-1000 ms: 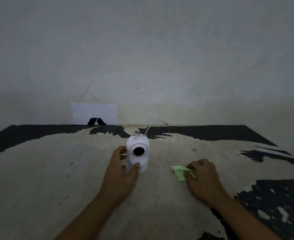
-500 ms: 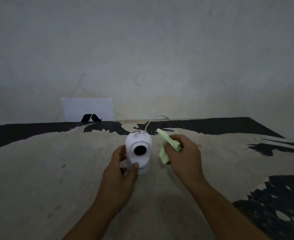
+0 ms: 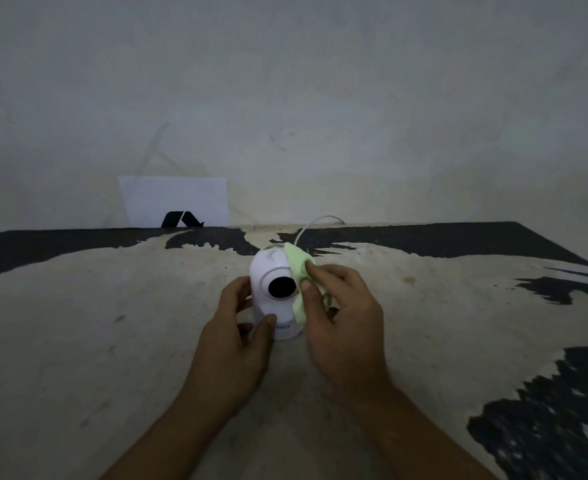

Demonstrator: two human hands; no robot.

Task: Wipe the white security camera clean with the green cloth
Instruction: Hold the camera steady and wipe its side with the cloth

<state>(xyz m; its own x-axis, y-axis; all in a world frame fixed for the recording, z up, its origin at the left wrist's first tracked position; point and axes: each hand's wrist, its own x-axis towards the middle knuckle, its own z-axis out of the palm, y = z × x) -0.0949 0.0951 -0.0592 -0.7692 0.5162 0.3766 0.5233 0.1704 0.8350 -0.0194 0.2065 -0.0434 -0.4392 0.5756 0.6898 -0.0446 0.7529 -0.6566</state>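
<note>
While left hand (image 3: 231, 336) grips its base, white security camera (image 3: 272, 292), dome-shaped with black lens, gets green cloth (image 3: 298, 271) pressed on by right hand (image 3: 341, 317).

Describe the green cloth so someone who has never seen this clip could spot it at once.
Start at the worn table below the grey wall, then find the white security camera standing mid-table, steadied by the left hand. The green cloth is the crumpled pale strip the right hand presses against the camera's right side, the only green thing in view.
</note>
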